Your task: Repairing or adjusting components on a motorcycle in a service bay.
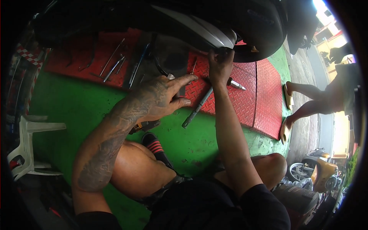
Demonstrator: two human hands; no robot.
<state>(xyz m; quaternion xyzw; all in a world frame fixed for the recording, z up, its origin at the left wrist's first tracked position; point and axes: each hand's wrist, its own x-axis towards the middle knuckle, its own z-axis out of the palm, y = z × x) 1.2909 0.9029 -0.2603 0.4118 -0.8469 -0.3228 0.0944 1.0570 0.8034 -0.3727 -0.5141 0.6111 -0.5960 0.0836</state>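
Note:
My right hand [221,69] reaches up to the rear end of a motorcycle's silver panel [214,32]. Its fingers are closed around a dark part under the panel's tip, which they mostly hide. My left hand [168,94] hovers over the edge of the red platform, fingers stretched out and thumb apart, holding nothing. Close to its fingertips lies a thin screwdriver-like tool [194,65]. Below my right wrist, a long grey-handled bar [197,108] sticks out over the platform's edge, and a chrome socket piece [237,85] shows on the wrist's other side.
Several metal hand tools [114,69] and a blue-shafted bar [138,65] lie on the red tread-plate platform [264,96]. A white plastic chair [28,145] stands left on the green floor [69,99]. To the right, a person in sandals [312,94] stands near a yellow motorbike [322,170].

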